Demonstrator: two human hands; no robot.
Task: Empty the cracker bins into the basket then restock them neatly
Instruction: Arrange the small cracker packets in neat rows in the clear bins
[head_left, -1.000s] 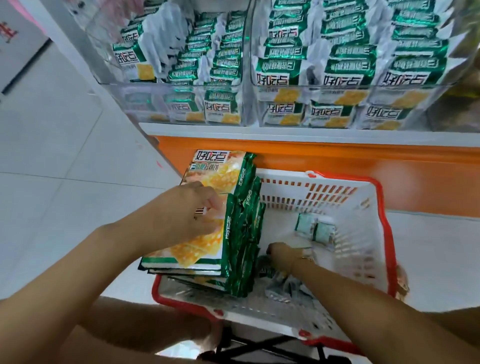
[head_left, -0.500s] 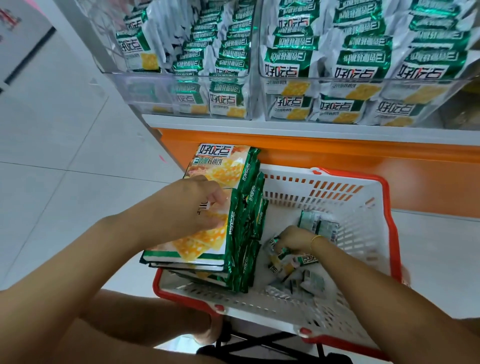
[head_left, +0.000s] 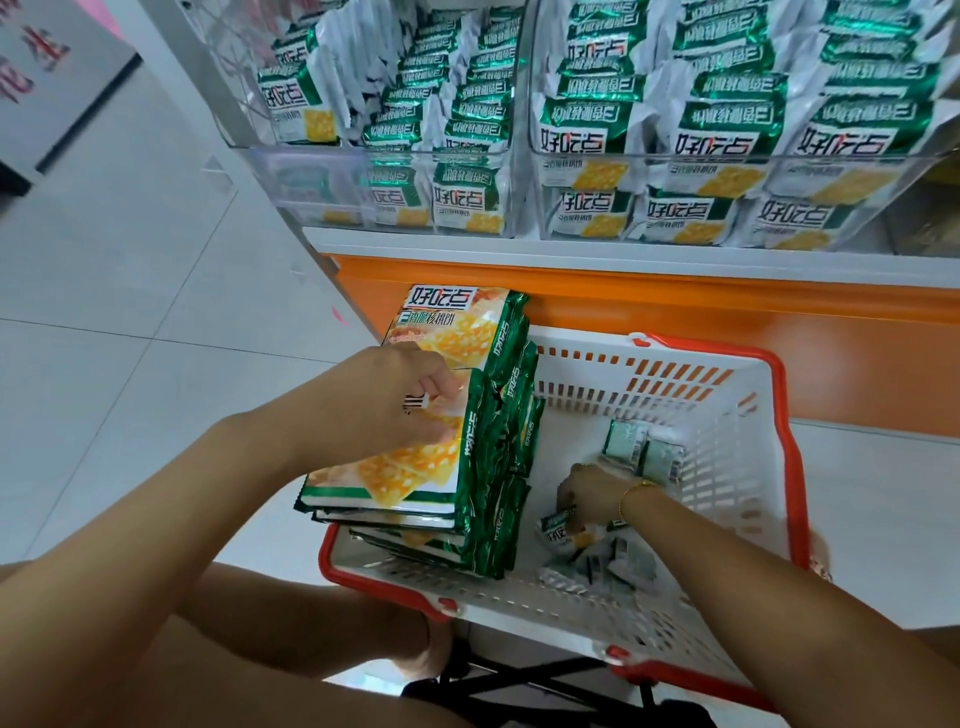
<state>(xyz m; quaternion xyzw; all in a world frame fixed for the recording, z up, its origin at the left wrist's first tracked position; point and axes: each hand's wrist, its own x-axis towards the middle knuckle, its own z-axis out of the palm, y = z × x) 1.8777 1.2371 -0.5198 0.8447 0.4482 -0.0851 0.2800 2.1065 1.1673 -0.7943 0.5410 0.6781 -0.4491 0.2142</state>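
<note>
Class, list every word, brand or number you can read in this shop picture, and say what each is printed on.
"好吃点": top large pack of the stack in the basket.
"香脆核桃饼": same pack, under the brand.
"好吃点": packs in the shelf bins, apparently the same brand, lettering inverted.
Small packets, their barcodes and the wall sign: too small or blurred to read.

White shelf (head_left: 571, 261), clear cracker bins (head_left: 307, 183), apparently stacked

Glossy foil cracker pkts (head_left: 415, 415), white perforated plastic basket (head_left: 727, 415), clear acrylic bins (head_left: 519, 156)
</note>
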